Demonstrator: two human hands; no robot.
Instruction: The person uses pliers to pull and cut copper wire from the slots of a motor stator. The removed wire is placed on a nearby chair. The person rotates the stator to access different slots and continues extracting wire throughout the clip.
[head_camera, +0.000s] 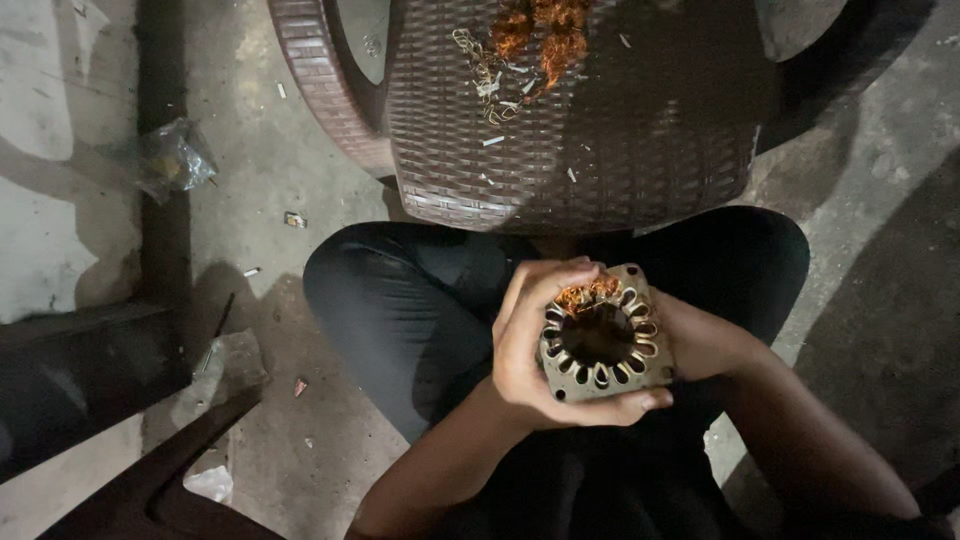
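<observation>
A square metal motor stator (606, 337) with a ring of slots sits in front of my lap. Copper wire (588, 293) bunches at its top edge. My left hand (535, 345) wraps around its left side and under its bottom edge, thumb lying along the bottom. My right hand (695, 340) is mostly hidden behind the stator's right side and supports it there. My dark trousers (400, 300) lie beneath.
A brown woven plastic chair (560, 130) stands just ahead, with a pile of copper wire scraps (540, 35) and white slivers on its seat. A crumpled plastic bag (172, 158) lies on the concrete floor at the left. A dark bar (80, 365) crosses lower left.
</observation>
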